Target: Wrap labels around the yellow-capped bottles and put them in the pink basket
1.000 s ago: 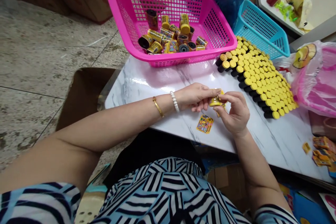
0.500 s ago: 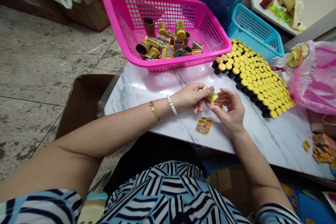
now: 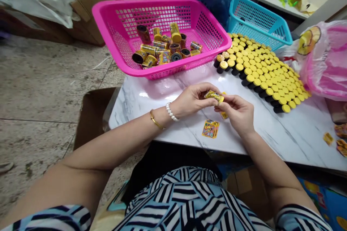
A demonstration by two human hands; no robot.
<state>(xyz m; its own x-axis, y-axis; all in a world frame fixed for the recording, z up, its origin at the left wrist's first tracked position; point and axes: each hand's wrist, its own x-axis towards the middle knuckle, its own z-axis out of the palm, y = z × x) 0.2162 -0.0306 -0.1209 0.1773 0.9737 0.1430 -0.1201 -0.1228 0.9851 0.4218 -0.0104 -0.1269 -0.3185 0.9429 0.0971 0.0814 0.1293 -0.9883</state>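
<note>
Both hands meet over the white marble table (image 3: 287, 140). My left hand (image 3: 192, 100) and my right hand (image 3: 237, 112) are closed together on one small yellow canister (image 3: 214, 96) wrapped in a printed label, held just above the tabletop. A loose yellow printed label (image 3: 210, 129) lies flat on the table just below the hands. To the right, several yellow-capped black canisters (image 3: 267, 75) stand packed in rows. A pink basket (image 3: 214, 30) at the back holds several labelled canisters (image 3: 164, 48).
A blue basket (image 3: 260, 20) stands behind the rows. A pink plastic bag (image 3: 326, 61) sits at the right, and loose labels (image 3: 338, 140) lie near the table's right edge. A cardboard box (image 3: 92, 115) stands on the floor left of the table.
The view has shifted, so the baskets sit lower and further left. My hands have turned the canister between the fingers and stay at the same spot above the loose label.
</note>
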